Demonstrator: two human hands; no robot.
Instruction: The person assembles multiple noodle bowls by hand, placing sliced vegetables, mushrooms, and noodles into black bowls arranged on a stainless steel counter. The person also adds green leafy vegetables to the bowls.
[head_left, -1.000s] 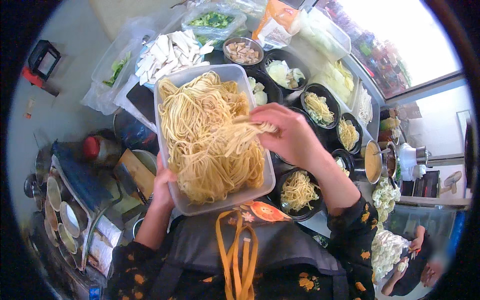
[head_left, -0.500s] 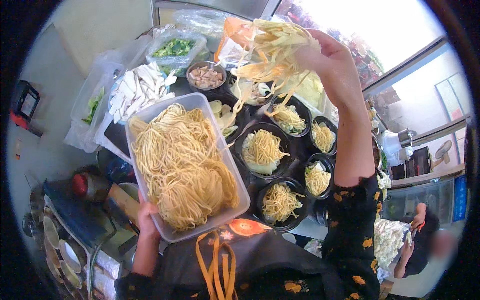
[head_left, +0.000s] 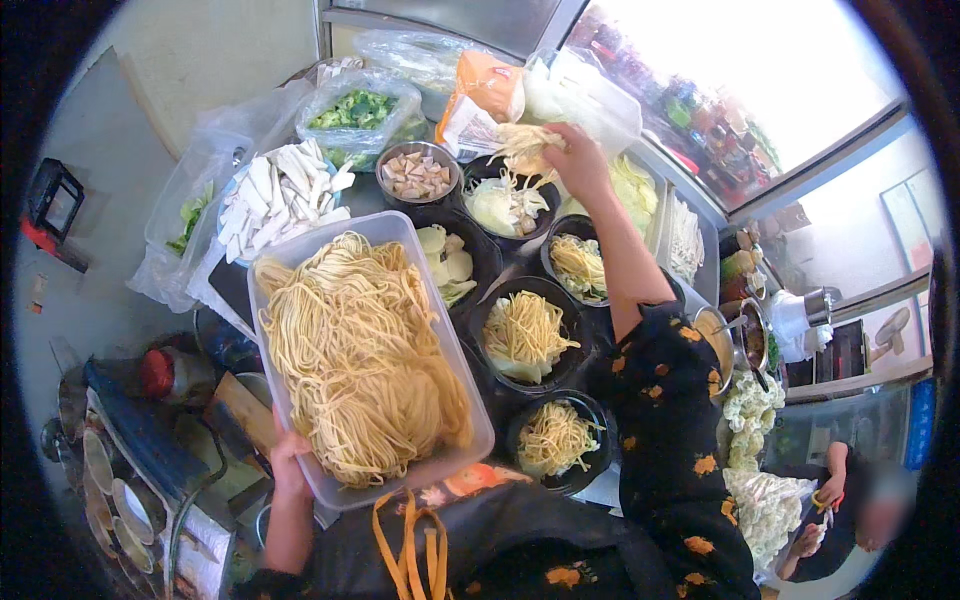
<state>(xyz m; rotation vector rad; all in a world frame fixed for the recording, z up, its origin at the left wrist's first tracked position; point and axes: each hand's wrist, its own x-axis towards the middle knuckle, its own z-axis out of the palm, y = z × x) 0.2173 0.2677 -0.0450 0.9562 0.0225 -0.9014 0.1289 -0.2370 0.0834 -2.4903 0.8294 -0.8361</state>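
Note:
A clear plastic tub [head_left: 478,400] full of yellow noodles [head_left: 365,370] rests tilted against my front, and my left hand [head_left: 290,458] grips its near left rim. Further out, my right hand [head_left: 575,160] is closed around a bunch of noodles [head_left: 528,148]. That bunch hangs just above a black bowl holding white vegetable pieces [head_left: 500,208]. Noodles lie on vegetables in several other black bowls, such as the middle one [head_left: 526,335] and the nearest one [head_left: 558,438]. One more bowl, beside the tub, holds pale round slices [head_left: 445,258]. My right arm covers part of the bowls on the right.
White strips [head_left: 280,195] fill a bowl at the left, beside a metal bowl of diced pieces [head_left: 415,175]. Bagged green vegetables [head_left: 352,110] and an orange packet [head_left: 490,85] stand at the back. Far right, another person's hands [head_left: 830,490] hold scissors near pale cauliflower [head_left: 765,510].
My right hand has come down and left with the noodles, from high above the bowls to just over the far one. My left hand keeps hold of the tub. The view has shifted slightly.

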